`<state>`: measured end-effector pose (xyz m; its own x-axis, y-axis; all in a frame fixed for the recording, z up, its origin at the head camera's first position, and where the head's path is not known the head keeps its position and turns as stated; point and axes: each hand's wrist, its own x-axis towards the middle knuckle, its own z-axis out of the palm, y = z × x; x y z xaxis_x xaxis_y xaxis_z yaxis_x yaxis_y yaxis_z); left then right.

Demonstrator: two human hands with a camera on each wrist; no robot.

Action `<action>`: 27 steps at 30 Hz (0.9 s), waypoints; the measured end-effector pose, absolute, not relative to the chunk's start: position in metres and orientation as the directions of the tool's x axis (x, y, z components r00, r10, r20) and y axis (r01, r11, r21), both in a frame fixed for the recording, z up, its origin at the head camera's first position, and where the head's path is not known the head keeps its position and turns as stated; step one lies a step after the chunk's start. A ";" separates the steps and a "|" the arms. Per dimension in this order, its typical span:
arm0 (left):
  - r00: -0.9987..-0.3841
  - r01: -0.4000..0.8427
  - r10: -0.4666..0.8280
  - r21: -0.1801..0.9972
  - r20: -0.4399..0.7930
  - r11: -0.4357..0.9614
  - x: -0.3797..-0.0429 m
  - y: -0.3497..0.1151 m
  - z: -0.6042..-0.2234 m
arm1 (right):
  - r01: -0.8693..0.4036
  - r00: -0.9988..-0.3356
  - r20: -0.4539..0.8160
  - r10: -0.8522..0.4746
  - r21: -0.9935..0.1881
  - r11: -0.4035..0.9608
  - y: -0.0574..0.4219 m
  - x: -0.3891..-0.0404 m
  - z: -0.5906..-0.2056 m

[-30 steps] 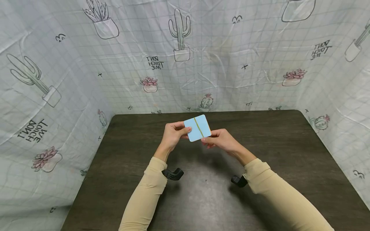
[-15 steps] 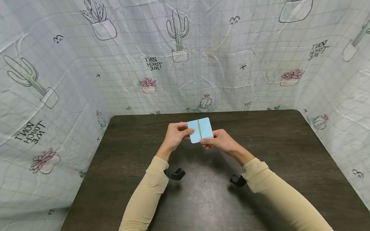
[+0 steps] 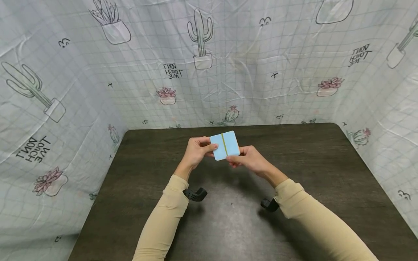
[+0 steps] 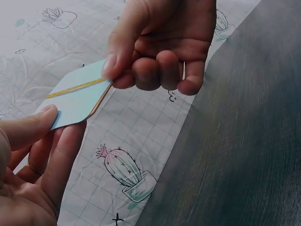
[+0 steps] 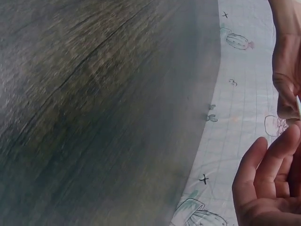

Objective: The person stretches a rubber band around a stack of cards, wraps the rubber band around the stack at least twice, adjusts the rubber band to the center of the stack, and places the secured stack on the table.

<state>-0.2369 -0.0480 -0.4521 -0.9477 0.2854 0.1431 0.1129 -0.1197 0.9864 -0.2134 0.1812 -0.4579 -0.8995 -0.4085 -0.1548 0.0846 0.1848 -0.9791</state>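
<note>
A light blue square card (image 3: 232,142) with rounded corners and a narrow yellow band (image 3: 224,143) across its face is held up over the table between both hands. My left hand (image 3: 195,150) pinches its left side, thumb on top and fingers behind. At the lower right corner, my right hand (image 3: 250,158) pinches the card, thumb tip by the band's lower end. The left wrist view shows the card (image 4: 75,101) tilted, with an orange-brown edge; there the right hand's other fingers are curled. Only a sliver of card appears in the right wrist view, beside the right hand (image 5: 270,186).
Beneath the hands lies a dark wooden table (image 3: 156,163). A white curtain (image 3: 248,47) printed with cacti and a grid surrounds its back and sides. Black wrist devices (image 3: 196,195) sit on both wrists below beige sleeves.
The card turned slightly more level and shifted right, then tipped back a little. Both hands keep hold of it, and the right thumb stays near the band's lower end.
</note>
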 end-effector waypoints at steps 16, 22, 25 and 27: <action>-0.950 0.074 0.297 0.995 0.093 -0.074 -0.238 -0.051 -0.451 | 0.042 -0.938 -0.095 -0.332 -0.986 0.162 0.183 -0.219 -0.447; -0.950 0.043 0.306 0.997 0.059 -0.058 -0.238 -0.052 -0.455 | -0.022 -0.983 0.000 -0.184 -0.993 0.116 0.184 -0.222 -0.439; -0.954 0.029 0.297 0.998 0.044 -0.055 -0.238 -0.052 -0.458 | -0.045 -0.986 0.025 -0.166 -0.992 0.116 0.186 -0.221 -0.439; -0.957 0.015 0.287 0.998 0.032 -0.059 -0.238 -0.052 -0.460 | -0.051 -0.986 0.029 -0.163 -0.989 0.136 0.187 -0.221 -0.441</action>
